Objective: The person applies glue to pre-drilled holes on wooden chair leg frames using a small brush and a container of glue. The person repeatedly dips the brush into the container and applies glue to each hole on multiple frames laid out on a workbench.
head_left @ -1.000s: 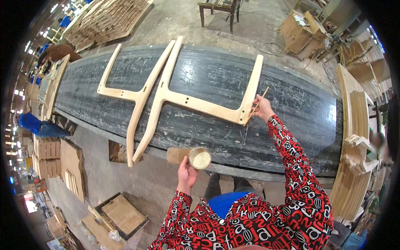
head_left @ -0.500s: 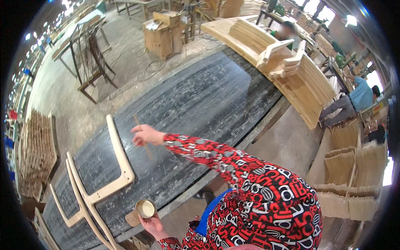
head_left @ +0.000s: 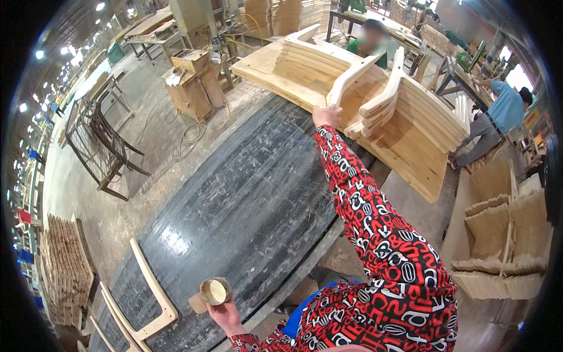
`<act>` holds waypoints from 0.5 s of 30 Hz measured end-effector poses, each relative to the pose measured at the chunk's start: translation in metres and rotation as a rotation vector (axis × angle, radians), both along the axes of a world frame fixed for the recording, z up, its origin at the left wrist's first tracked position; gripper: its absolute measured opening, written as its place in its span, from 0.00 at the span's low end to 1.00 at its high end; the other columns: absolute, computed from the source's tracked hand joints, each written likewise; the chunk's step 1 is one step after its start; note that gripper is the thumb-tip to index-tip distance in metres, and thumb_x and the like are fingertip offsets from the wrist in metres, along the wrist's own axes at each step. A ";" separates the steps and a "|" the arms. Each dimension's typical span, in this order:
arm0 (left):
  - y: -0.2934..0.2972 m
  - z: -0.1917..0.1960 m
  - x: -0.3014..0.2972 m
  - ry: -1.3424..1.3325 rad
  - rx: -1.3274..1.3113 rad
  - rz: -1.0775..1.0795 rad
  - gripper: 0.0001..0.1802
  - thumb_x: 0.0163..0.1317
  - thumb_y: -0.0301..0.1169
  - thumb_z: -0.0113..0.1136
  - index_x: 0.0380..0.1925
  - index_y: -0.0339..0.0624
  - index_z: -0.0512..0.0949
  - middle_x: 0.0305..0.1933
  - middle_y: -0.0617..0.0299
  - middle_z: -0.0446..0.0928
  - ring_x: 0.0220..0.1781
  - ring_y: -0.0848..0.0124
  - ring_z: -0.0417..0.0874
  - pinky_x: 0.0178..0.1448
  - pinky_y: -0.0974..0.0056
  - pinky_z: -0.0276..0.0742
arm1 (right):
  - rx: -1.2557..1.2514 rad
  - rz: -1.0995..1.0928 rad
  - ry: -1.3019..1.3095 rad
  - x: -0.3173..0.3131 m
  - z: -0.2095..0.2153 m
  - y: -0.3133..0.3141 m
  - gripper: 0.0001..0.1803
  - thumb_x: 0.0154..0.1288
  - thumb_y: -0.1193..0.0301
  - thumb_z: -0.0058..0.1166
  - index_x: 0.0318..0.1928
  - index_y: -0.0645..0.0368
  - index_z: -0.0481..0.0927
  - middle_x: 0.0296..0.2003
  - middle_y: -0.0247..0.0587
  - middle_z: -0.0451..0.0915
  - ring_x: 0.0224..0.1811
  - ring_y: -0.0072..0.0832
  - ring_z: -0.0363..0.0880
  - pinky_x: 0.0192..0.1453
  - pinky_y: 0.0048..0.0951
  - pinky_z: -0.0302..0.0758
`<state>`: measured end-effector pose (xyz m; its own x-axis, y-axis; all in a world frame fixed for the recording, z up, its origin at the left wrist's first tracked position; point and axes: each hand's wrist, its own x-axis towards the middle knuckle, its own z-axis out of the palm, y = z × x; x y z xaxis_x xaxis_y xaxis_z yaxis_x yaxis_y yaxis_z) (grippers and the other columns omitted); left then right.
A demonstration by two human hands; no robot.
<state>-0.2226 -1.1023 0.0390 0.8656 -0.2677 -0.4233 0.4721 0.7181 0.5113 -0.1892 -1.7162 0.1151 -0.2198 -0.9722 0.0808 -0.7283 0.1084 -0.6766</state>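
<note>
Low at the front edge, my left hand (head_left: pixel 227 315) is closed around a round cup (head_left: pixel 216 291) of cream-coloured stuff. A small flat wooden piece (head_left: pixel 197 304) shows beside the cup. My right arm stretches far forward, and my right hand (head_left: pixel 326 116) is closed on the near end of a pale angled wooden chair part (head_left: pixel 349 78). That part rests at the top of a wooden stand (head_left: pixel 275 68). Beside it lies a stack of similar angled parts (head_left: pixel 381 97). More angled wooden parts (head_left: pixel 157 322) lie on the dark table (head_left: pixel 234 193) at the near left.
Stacked wooden slats (head_left: pixel 67 264) stand at the left, and more stacks (head_left: pixel 489 229) at the right. A dark chair frame (head_left: pixel 97 141) and a wooden box (head_left: pixel 193 88) stand on the floor beyond the table. Two other people work behind the stand.
My right hand has moved from over the table to the far right and taken hold of an angled part. The view has turned right. My left hand still holds the cup.
</note>
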 end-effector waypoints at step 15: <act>-0.041 0.004 -0.046 0.122 0.000 0.058 0.24 0.68 0.42 0.38 0.60 0.44 0.68 0.63 0.57 0.69 0.65 0.57 0.68 0.66 0.46 0.65 | 0.157 0.316 0.239 0.002 -0.016 -0.105 0.23 0.51 0.58 0.56 0.44 0.61 0.82 0.45 0.55 0.80 0.49 0.41 0.80 0.53 0.38 0.76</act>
